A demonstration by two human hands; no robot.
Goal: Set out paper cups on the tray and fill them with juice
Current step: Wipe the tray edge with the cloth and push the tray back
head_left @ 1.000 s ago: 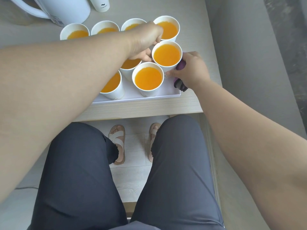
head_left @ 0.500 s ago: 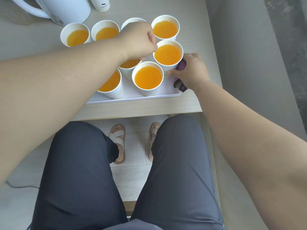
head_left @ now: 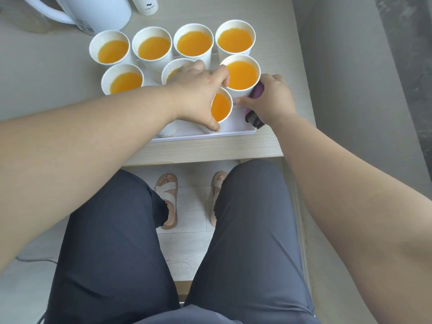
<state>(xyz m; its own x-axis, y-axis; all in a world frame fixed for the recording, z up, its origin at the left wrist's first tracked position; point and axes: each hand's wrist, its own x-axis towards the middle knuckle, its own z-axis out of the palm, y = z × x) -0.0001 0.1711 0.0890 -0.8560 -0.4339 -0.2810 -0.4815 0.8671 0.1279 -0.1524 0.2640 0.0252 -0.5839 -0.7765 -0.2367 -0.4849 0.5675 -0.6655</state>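
Light wood table [head_left: 210,150] carries a white tray [head_left: 233,133] at its near edge; juice-filled paper cups [head_left: 193,42] stand upright in rows, long axes vertical, mouths up, packed close. Left grip [head_left: 198,97] curls round the near cup [head_left: 221,107], thumb on its near wall. Right grip [head_left: 268,101] holds a purple object [head_left: 257,93], fingertips touching the right-hand cup [head_left: 242,74]; a white kettle [head_left: 93,12] stands behind.

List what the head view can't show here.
Head view:
- Middle cup: mostly under left hand, which grips near cup; fill unclear.
- Front-left cup: under left forearm, only base shows.
- Purple thing: wrapped by right hand; identity unclear.
- Kettle: cut by top edge.
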